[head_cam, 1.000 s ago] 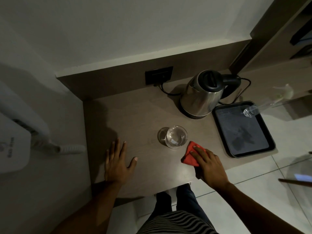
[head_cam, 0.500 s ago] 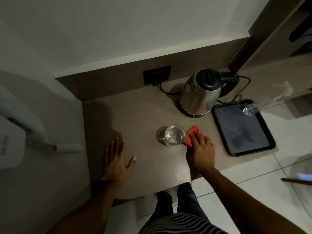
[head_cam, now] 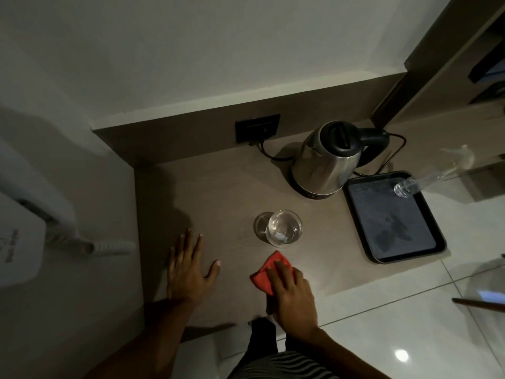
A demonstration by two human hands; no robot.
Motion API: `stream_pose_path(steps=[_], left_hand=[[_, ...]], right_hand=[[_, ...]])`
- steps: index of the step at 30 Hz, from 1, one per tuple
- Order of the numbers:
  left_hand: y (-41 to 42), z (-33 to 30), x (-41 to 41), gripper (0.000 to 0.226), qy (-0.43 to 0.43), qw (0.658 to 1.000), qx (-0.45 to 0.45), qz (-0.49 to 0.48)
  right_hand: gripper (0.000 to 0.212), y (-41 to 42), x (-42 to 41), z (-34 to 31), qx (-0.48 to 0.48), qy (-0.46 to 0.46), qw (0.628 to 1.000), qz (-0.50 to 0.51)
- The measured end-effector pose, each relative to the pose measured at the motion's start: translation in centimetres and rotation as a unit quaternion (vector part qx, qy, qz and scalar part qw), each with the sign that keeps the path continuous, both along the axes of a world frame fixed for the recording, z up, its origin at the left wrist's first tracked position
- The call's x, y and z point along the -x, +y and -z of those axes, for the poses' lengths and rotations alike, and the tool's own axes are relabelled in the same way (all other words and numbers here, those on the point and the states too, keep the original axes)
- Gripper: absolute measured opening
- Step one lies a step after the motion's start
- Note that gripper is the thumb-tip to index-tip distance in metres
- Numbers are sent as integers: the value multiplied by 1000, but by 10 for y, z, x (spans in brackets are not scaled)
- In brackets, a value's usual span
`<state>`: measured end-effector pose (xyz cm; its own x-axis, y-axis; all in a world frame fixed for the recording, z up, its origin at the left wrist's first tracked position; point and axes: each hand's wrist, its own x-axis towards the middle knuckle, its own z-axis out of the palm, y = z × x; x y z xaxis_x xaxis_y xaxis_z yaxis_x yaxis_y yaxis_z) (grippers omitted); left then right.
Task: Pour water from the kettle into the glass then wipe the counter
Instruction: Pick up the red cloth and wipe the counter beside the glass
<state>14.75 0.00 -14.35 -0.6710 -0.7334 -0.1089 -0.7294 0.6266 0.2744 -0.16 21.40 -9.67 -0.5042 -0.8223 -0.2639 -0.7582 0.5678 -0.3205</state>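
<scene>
dim scene, glare on floor tiles (head_cam: 401, 354), wide-angle bending at edges

I am resting my left hand (head_cam: 188, 272) flat, palm down, fingers straight and spread, thumb angled out to the right. I am pressing my right hand (head_cam: 291, 294) down, fingers straight, on a small red folded cloth (head_cam: 263, 277). My bare left forearm (head_cam: 147, 335) and bare right forearm (head_cam: 344, 351) are extending forward from below.

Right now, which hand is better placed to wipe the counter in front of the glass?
The right hand: it presses the cloth on the counter, just in front of the glass. The left hand lies flat on the counter and holds nothing.
</scene>
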Motion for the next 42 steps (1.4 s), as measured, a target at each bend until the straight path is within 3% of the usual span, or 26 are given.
stream_pose_path(steps=[11,19,29,33,42], left_hand=[[-1,8,-2,81,-5,1000,5,-6],[-4,11,-4,81,-18,1000,0,0],[-2,-4,0,86,-11,1000,-10,7],[-2,-11,2,96,-8,1000,-19,7],[-6,8,-4,86,-42,999,-31,4]], right_hand=[[63,-93,-3,-3,36,9,999,-24],[69,-18,2,11,48,2,994,-96],[62,56,74,21,44,80,984,-153],[67,60,108,21,39,104,987,-118],[63,29,148,4,2,98,995,33]])
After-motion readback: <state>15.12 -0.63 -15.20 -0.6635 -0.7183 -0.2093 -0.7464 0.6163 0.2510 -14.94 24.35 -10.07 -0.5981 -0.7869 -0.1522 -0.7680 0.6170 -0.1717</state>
